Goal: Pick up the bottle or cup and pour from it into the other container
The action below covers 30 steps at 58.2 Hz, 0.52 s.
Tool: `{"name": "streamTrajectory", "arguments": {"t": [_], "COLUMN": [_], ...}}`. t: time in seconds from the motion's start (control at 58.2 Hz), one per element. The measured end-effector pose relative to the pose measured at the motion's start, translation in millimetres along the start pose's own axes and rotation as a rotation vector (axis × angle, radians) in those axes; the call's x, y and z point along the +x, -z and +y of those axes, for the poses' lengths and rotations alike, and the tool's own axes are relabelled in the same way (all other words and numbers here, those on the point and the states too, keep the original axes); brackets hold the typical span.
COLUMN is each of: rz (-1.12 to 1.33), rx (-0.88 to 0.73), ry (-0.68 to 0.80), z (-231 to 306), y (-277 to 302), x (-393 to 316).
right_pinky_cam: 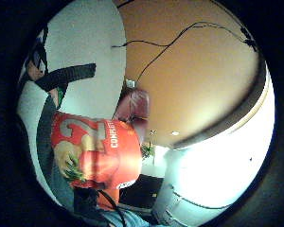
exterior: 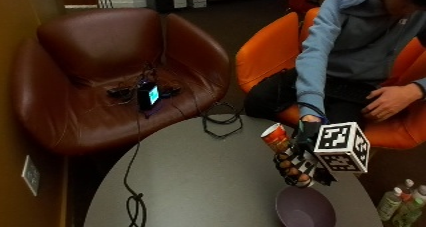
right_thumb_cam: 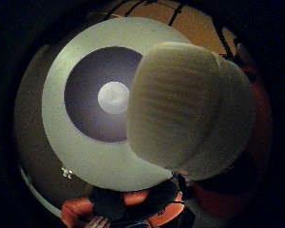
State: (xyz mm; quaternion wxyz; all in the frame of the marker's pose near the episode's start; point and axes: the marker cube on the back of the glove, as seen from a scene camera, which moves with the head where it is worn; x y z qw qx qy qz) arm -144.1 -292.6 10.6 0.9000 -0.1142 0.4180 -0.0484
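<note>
Gloved right hand (exterior: pixel 297 157), fingers (exterior: pixel 287 163) curled round one cup (exterior: pixel 275 137); one purple bowl (exterior: pixel 305 207) on table (exterior: pixel 200 187)

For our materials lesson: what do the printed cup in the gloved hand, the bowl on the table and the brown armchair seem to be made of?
Cup: probably paper or thin card, judging by its printed red wrap and pale rim.
Bowl: likely plastic or glazed ceramic; smooth, even purple, thin rim.
Armchair: leather or a leather imitation; glossy brown with soft creases.
</note>
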Motion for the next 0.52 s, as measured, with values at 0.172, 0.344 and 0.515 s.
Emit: {"name": "streamTrajectory", "arguments": {"t": [0.172,0.344,0.515], "rz": [0.003,-0.019,-0.049], "rx": [-0.001,0.004,0.002], "ry": [-0.002,-0.001,0.002], "z": [6.3,13.5,16.6], "y": [0.8,2.8,0.2], "x": [-3.6,-5.0,-4.3]}}
